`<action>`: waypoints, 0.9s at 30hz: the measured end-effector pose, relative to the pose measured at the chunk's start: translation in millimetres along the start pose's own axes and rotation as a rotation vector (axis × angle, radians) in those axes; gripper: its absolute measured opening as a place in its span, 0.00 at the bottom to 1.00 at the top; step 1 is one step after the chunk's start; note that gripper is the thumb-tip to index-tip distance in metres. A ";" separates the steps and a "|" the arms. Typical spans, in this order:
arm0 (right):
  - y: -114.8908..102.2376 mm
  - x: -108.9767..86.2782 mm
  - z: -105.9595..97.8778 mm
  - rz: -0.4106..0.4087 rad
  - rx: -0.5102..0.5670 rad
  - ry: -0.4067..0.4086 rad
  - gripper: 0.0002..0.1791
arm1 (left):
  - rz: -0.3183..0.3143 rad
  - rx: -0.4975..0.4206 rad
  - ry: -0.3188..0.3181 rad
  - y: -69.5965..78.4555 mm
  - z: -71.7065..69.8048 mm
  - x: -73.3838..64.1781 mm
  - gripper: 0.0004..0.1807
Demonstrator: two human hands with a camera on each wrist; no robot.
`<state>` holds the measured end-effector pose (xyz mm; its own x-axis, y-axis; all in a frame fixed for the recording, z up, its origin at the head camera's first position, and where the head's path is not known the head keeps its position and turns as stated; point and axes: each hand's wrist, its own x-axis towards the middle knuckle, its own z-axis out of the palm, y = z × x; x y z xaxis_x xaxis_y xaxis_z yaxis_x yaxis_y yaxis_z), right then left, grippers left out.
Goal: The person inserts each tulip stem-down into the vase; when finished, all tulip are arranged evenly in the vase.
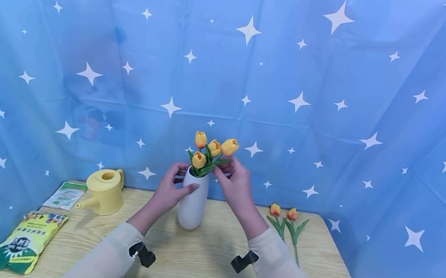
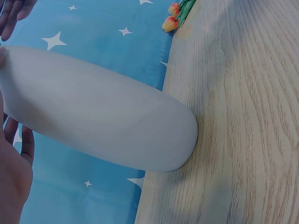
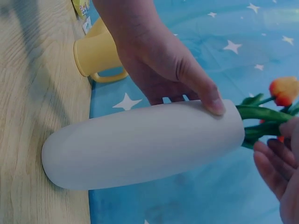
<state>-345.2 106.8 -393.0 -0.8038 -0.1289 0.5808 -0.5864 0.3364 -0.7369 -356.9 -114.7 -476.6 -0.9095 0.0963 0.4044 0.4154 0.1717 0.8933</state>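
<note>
A white vase (image 1: pixel 192 204) stands upright on the wooden table, with several yellow-orange tulips (image 1: pixel 198 160) in its mouth. My left hand (image 1: pixel 171 190) grips the vase near its rim, the thumb across the front; the right wrist view shows this left hand (image 3: pixel 163 60) from the other side. At the vase's mouth, my right hand (image 1: pixel 237 184) pinches a green tulip stem or leaf between thumb and fingers. Green stems (image 3: pixel 264 114) run into the vase beside those fingertips; the exact pinch point is partly hidden.
Two orange tulips (image 1: pixel 275 210) lie on the table at the right. Left of the vase stand a yellow watering can (image 1: pixel 106 196), a small green-and-white packet (image 1: pixel 65 195) and a yellow-green bag (image 1: pixel 27 241). A blue star-patterned curtain (image 1: pixel 241 78) hangs behind the table.
</note>
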 end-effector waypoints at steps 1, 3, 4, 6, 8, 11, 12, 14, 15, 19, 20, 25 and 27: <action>0.6 -0.4 0.8 0.001 -0.005 0.003 0.08 | 0.000 0.000 -0.002 -0.4 0.0 0.2 0.32; 1.3 -1.0 2.3 0.001 -0.010 0.006 0.09 | 0.002 -0.002 -0.001 -0.6 -0.1 0.3 0.32; 1.5 -1.1 3.0 0.001 -0.012 0.003 0.09 | 0.002 -0.003 0.000 -0.5 -0.1 0.2 0.32; 1.7 -1.3 4.5 0.002 -0.018 -0.005 0.08 | 0.003 -0.003 0.005 0.1 -0.2 -0.1 0.32; 2.2 -1.3 5.9 0.000 -0.019 -0.016 0.08 | 0.006 -0.005 0.008 0.4 -0.2 -0.1 0.32; 4.3 -1.1 8.3 -0.005 -0.047 -0.026 0.07 | 0.005 -0.002 0.005 0.1 -0.2 -0.1 0.32; 5.1 -1.2 9.0 -0.010 -0.059 -0.030 0.07 | 0.005 -0.003 0.004 -0.3 -0.3 0.1 0.32; 6.7 -1.4 9.8 -0.021 -0.081 -0.033 0.08 | 0.002 -0.002 0.002 -0.6 -0.2 0.1 0.32; 7.6 -1.4 10.4 -0.024 -0.091 -0.037 0.08 | -0.001 -0.001 0.003 -0.5 -0.3 0.0 0.32; 9.3 -2.0 11.6 -0.039 -0.095 -0.046 0.08 | -0.006 -0.004 0.009 -0.6 -0.5 0.0 0.32; 9.5 -2.3 11.8 -0.035 -0.096 -0.050 0.08 | -0.007 -0.006 0.008 -0.9 -0.5 0.2 0.32; 9.4 -4.9 12.1 0.006 -0.102 -0.077 0.08 | -0.012 -0.008 0.002 -1.5 -0.1 0.3 0.32; 9.4 -5.8 12.2 0.019 -0.102 -0.083 0.09 | -0.009 -0.005 0.002 -1.0 0.2 0.0 0.32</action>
<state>-347.2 99.4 -407.5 -0.8224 -0.1972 0.5336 -0.5615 0.4321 -0.7057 -357.2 -114.7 -477.5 -0.9133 0.0923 0.3966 0.4069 0.1672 0.8981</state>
